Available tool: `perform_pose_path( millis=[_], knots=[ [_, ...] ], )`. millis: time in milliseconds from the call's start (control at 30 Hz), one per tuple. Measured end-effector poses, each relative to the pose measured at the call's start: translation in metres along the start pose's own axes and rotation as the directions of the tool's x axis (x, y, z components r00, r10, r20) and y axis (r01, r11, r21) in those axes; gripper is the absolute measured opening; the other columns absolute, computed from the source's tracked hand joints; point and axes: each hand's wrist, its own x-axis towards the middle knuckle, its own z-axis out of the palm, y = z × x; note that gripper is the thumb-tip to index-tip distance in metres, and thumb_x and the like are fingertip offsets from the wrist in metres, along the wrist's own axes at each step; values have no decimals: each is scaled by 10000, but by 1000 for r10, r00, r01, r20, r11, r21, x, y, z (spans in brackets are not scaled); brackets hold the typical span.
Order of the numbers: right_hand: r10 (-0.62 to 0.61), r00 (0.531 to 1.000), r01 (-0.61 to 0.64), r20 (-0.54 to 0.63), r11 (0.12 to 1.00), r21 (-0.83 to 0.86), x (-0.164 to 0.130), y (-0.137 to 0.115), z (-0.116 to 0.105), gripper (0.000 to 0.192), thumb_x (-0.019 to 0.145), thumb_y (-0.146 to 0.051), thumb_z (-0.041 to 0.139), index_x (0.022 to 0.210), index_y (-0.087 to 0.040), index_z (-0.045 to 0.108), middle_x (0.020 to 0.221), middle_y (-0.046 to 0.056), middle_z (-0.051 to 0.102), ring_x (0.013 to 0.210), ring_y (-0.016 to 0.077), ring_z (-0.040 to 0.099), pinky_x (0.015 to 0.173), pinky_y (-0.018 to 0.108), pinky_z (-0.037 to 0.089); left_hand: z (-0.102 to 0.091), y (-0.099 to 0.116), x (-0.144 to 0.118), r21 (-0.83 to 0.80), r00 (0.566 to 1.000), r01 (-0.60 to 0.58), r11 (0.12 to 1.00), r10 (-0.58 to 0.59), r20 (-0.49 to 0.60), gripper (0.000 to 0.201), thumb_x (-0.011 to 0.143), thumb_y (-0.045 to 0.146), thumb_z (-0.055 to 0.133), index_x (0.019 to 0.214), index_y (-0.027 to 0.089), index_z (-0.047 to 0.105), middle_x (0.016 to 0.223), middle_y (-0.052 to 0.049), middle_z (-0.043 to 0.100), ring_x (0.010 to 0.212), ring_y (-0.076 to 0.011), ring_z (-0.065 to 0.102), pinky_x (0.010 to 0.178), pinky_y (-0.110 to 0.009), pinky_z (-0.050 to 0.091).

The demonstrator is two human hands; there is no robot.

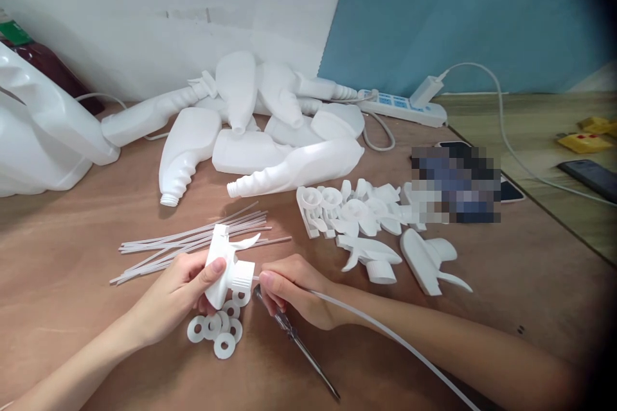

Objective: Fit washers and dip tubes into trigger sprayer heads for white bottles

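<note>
The spray head (226, 263) is white plastic and is held just above the bench (96, 282), close to its near edge and a little left of the middle. The left hand (180, 292) closes around its body, with the thumb pressed on the side, and the collar of the spray head points to the right. The right hand (289, 289) pinches the end of a thin white tube (385, 334) between thumb and fingers, and this end is at the opening of the collar; I cannot tell if it is already inside. The tube runs back along the right forearm toward the near edge. Under the hands lies a small heap of white rings (216, 331), some touching each other. A screwdriver (299, 343) lies just beside the right hand, its tip pointing to the near edge. Behind the left hand is a loose bundle of thin tubes (183, 244). To the right, near the middle of the bench, is a pile of more spray heads (366, 218). Further back, by the far edge, empty white bottles (270, 135) lie on their sides, and a power strip (405, 108) is at the far right corner.
</note>
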Motion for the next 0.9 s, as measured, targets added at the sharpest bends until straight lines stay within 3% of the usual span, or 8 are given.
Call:
perform_pose_path(
  millis=[133, 267, 567, 900],
  knots=[
    [12, 1000, -12, -5, 999, -33, 0, -1, 1, 444, 941, -340, 248, 575, -159, 421, 540, -15, 461, 497, 74, 446, 512, 191, 370, -11, -9, 3, 81, 993, -87, 993, 80, 81, 450, 842, 496, 426, 590, 130, 496, 492, 30, 401, 435, -65, 344, 414, -175, 284],
    [15, 999, -13, 29, 997, -71, 0, -2, 0, 418, 944, -298, 255, 590, -157, 427, 559, -13, 478, 527, 76, 460, 548, 192, 379, -19, -13, 5, 29, 970, -93, 995, 84, 227, 403, 846, 464, 440, 676, 116, 550, 569, 14, 472, 467, -60, 337, 403, -165, 255],
    [4, 999, -1, 54, 999, -52, 1, -2, -1, 415, 943, -289, 254, 579, -160, 405, 570, -1, 498, 539, 79, 471, 563, 195, 382, -21, -10, 6, -62, 928, -131, 989, 144, 343, 355, 844, 415, 476, 720, 100, 585, 599, 13, 479, 477, -48, 313, 411, -167, 231],
    [24, 999, -23, 25, 999, -35, -1, -1, 4, 426, 934, -306, 281, 547, -161, 387, 551, -2, 511, 517, 71, 466, 543, 189, 371, -30, -12, 7, 43, 902, -158, 987, 126, 412, 379, 825, 437, 487, 667, 98, 550, 547, 25, 397, 474, -60, 341, 418, -174, 245]
  ],
)
